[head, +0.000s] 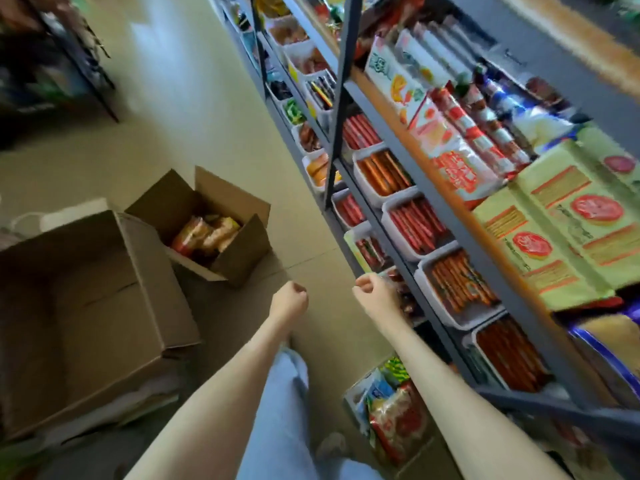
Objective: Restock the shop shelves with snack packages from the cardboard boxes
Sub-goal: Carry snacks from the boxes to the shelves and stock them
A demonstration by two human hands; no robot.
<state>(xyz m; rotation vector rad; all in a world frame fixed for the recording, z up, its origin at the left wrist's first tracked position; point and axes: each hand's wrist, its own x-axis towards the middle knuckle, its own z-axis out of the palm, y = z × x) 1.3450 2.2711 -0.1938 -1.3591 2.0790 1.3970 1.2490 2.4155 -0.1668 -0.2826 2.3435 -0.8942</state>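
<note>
On the floor, ahead and to the left: a small open cardboard box (239, 258) stood with its flaps up, and orange and yellow snack packages (204, 235) lay inside it.
Beside it, nearer left: a large cardboard box (104, 306) lay open, with nothing visible inside.
Right side: grey shop shelves (408, 188) ran away along the aisle, holding white trays (401, 216) of red and orange sticks, with biscuit packs on the shelf above.
Left hand (291, 299): clenched in a fist over the floor, nothing visible in it.
Right hand (372, 292): fingers curled, just beside a low shelf tray; I could not tell whether it held anything.
Key relation: the snack packages sat forward and to the left of both hands, apart from them. The left hand was the nearer, with bare floor between it and the small box.
Package lie: they seemed packed side by side; blur hid their long axis.
Likely next move: a reach forward and left into the small box, probably led by the left hand.
</note>
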